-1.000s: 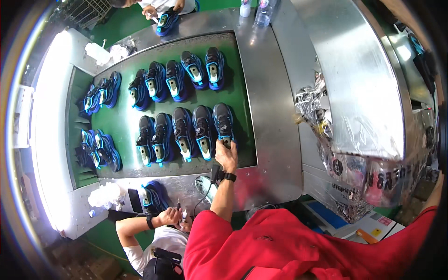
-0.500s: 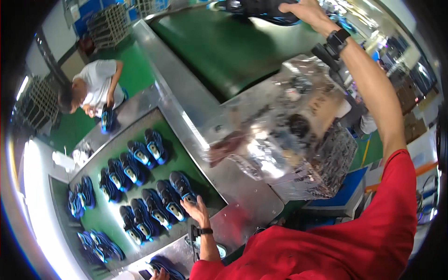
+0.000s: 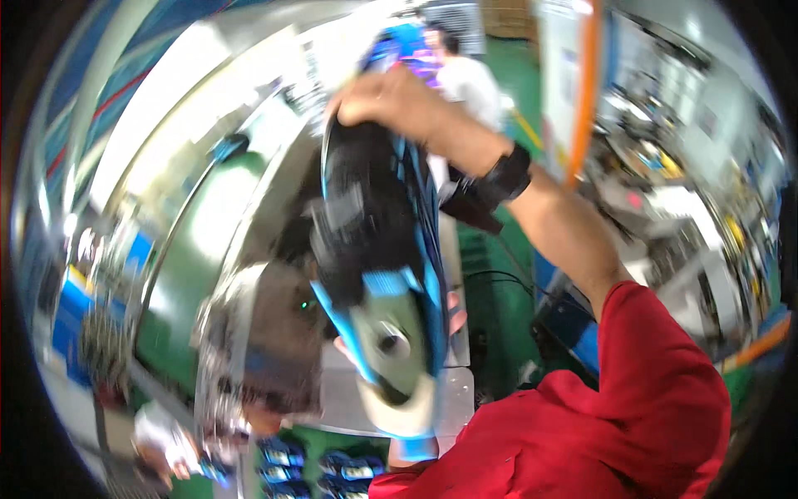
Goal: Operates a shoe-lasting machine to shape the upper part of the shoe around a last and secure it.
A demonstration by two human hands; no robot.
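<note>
A black sneaker with bright blue edging hangs upright in front of me, blurred by motion. My right hand, wearing a black wrist strap, grips it at its upper end. The pale, light-coloured part with a dark round spot points down. My left hand is mostly hidden behind the shoe. Bits of its fingers show at either side of the shoe, and its wrist comes out below. Whether those fingers press on the shoe cannot be made out.
At the bottom, several black-and-blue sneakers stand on a green surface. A person in white is at the lower left, another farther ahead. A green conveyor belt runs along the left. A metal tabletop lies beneath the shoe.
My view has swung to the right. The sneaker in my right hand has come from over the green belt to close in front of me. My left hand has left the shoe rows and is behind it.
</note>
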